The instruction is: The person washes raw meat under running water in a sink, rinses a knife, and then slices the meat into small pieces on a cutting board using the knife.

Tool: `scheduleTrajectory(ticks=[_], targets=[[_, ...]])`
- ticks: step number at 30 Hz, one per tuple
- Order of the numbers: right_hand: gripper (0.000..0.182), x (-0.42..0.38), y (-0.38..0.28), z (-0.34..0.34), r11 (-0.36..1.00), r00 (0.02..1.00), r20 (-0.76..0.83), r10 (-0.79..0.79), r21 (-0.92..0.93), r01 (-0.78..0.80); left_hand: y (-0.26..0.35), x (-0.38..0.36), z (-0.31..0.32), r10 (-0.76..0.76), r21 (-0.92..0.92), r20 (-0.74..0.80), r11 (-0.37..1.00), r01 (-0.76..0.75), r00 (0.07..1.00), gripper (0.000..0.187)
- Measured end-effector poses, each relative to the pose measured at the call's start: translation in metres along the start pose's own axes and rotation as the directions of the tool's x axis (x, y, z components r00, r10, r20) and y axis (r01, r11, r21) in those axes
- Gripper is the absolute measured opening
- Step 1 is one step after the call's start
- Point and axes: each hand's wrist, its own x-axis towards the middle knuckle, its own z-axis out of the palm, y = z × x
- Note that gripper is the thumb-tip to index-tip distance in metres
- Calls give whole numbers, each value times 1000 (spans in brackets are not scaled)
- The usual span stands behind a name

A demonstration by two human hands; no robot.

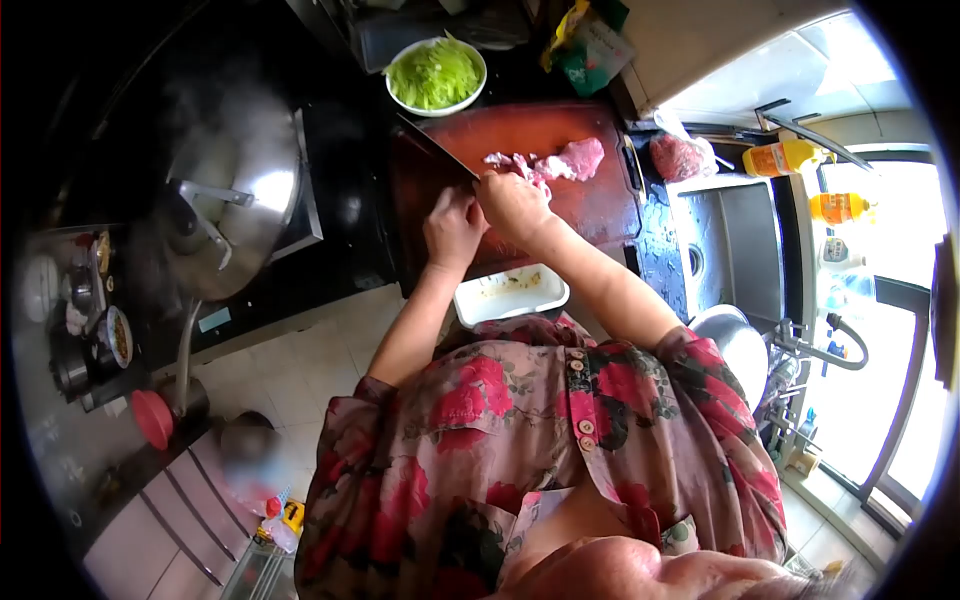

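My right hand (513, 208) is closed around the handle end of a knife (438, 148), whose blade points up and left over the cutting board. Close beside it, my left hand (455, 230) has its fingers curled together by the knife; whatever they may hold is hidden. Raw pink meat (577, 160) lies on the reddish-brown cutting board (600, 215), with smaller cut pieces (508, 163) just beyond my right hand. A white rectangular tray (512, 297) with some residue in it is between the board and my body.
Shredded green vegetable fills a white bowl (437, 108) behind the board. To the left, a steaming wok (235, 265) sits on the stove. A bag of red meat (682, 158) lies near the sink (760, 240) on the right, with yellow bottles (783, 158) beyond.
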Motion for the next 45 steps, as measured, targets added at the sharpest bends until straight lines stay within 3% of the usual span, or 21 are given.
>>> scheduleTrajectory(ticks=[3, 4, 7, 9, 11, 13, 15, 17, 19, 23, 25, 27, 29, 33, 35, 37, 41, 43, 44, 45], targets=[[11, -9, 4, -15, 991, 994, 56, 96, 87, -101, 0, -1, -1, -15, -11, -48, 1000, 14, 999, 5], [14, -23, 18, -5, 992, 982, 162, 99, 56, -110, -3, -3, 1, -3, 27, -51, 1000, 5, 999, 5], [27, -66, 33, -17, 986, 984, 146, 104, 111, -121, 1, 2, 1, 2, 30, -100, 1000, 1, 995, 5], [24, -80, 23, -42, 946, 961, 31, 276, 170, -278, 4, 3, -4, -12, -9, -140, 1000, 11, 990, 4], [24, -82, 23, -46, 951, 971, 34, 238, 192, -240, 1, 4, -2, -10, -13, -135, 1000, 8, 991, 3], [23, -85, 16, -49, 977, 964, 201, 176, 83, -195, 0, 1, -1, -49, 61, -68, 997, 53, 996, 3], [17, -79, 14, -23, 981, 970, 167, 178, 50, -189, -3, 0, 2, -37, 78, -58, 996, 41, 998, 3], [14, -57, 8, -3, 958, 979, 40, 201, 202, -205, -6, -1, 5, 15, 89, -51, 996, -10, 999, 5], [12, -13, 2, 5, 984, 995, 26, 100, 145, -103, -4, 1, 1, -2, 19, 32, 1000, 1, 999, 6], [16, -2, 8, 10, 991, 994, -83, -69, 106, 78, 2, -1, -2, 11, 17, -8, 1000, -11, 1000, 7], [15, -49, 9, -10, 975, 986, 37, 161, 151, -164, 0, -3, 0, -9, 95, -5, 995, 9, 1000, 7], [18, -67, 38, -4, 997, 987, 160, 4, -77, 8, -2, -6, -1, 1, 75, 10, 997, -2, 1000, 7], [21, -73, 37, -28, 942, 953, 102, 285, 152, -298, 1, -6, -5, 11, 67, 24, 998, -13, 1000, 12], [27, -84, 30, -32, 920, 936, -88, 341, 236, -313, 9, -2, -8, -87, 37, -86, 995, 90, 993, 31], [27, -94, 24, -38, 913, 926, -144, 350, 272, -303, 4, -5, -7, -121, 81, -37, 989, 124, 992, 38], [25, -104, 20, -39, 933, 951, -17, 308, 198, -299, 5, -1, -5, -135, 72, -29, 988, 137, 990, 40], [16, -106, 18, -19, 958, 959, 80, 272, 73, -278, 19, 9, -12, -294, 104, 125, 954, 282, 948, 25], [15, -81, 19, -9, 978, 977, 89, 194, 56, -200, 9, 3, -5, -162, 123, 254, 983, 134, 954, 19], [15, -66, 16, -4, 991, 989, 85, 122, 40, -126, 18, 4, -8, -170, 147, 286, 980, 132, 943, 16], [14, -46, 9, 2, 983, 981, 51, 186, -1, -186, 17, 7, -8, -153, 150, 276, 982, 114, 949, 16]])
